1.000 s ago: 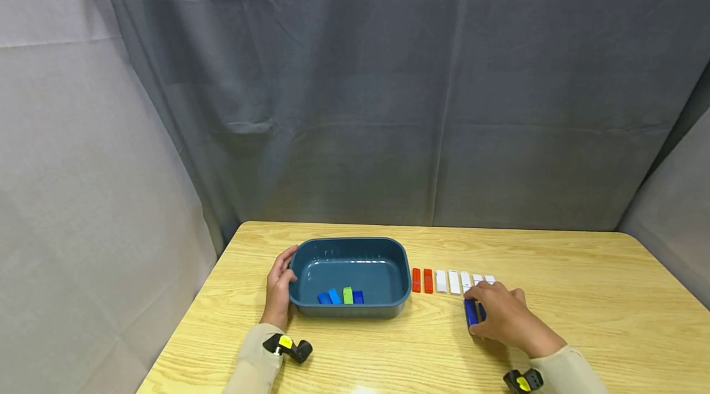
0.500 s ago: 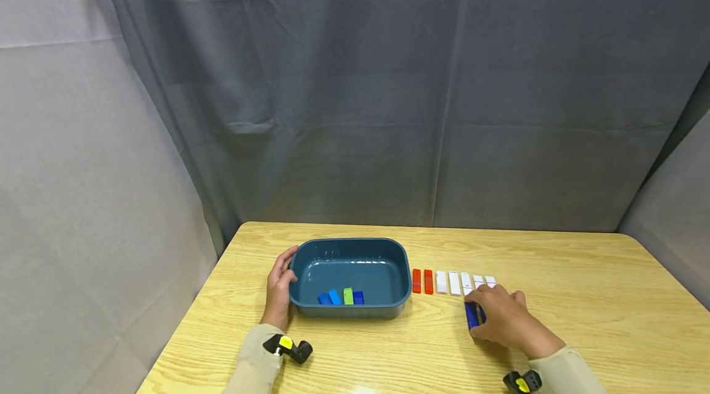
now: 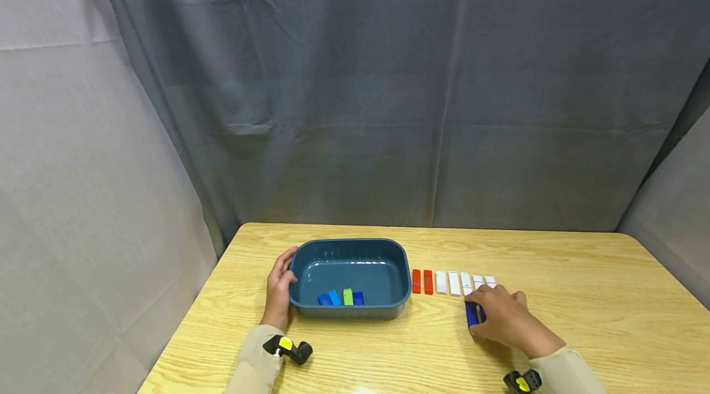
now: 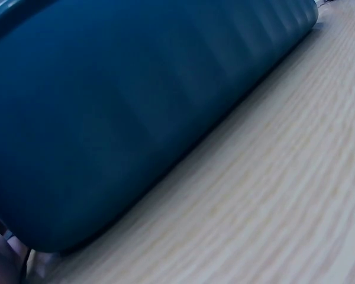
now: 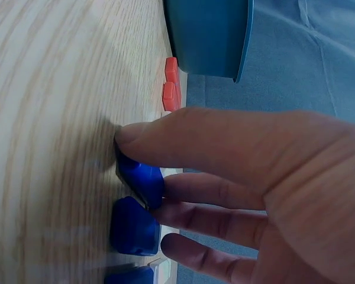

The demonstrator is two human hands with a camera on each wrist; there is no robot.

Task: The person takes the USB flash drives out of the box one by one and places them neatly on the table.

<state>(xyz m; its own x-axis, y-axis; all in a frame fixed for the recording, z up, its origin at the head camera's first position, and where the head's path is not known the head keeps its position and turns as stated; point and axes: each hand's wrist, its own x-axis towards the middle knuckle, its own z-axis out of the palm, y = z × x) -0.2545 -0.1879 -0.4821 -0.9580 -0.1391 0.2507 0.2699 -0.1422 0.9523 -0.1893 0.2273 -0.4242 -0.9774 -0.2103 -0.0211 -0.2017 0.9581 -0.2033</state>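
Observation:
My left hand point(image 3: 279, 289) grips the left end of a dark teal rectangular tub point(image 3: 349, 312), thumb at its rim. In the tub, near its front wall, lie a blue piece point(image 3: 324, 299), a lighter blue one point(image 3: 334, 297), a green one point(image 3: 347, 296) and a dark blue one point(image 3: 358, 298). My right hand point(image 3: 503, 318) pinches a small dark blue oblong plastic piece point(image 5: 143, 179), tilted in the right wrist view, between thumb and fingers. Another dark blue piece point(image 5: 132, 228) stands close beside it, largely hidden by the hand in the head view.
Right of the tub runs a row of two red pieces point(image 3: 428, 282) and several white pieces point(image 3: 453, 283) on the wooden table point(image 3: 377, 357). A third dark blue piece point(image 5: 130, 276) shows at the right wrist view's bottom edge. Grey curtains point(image 3: 355, 104) hang behind.

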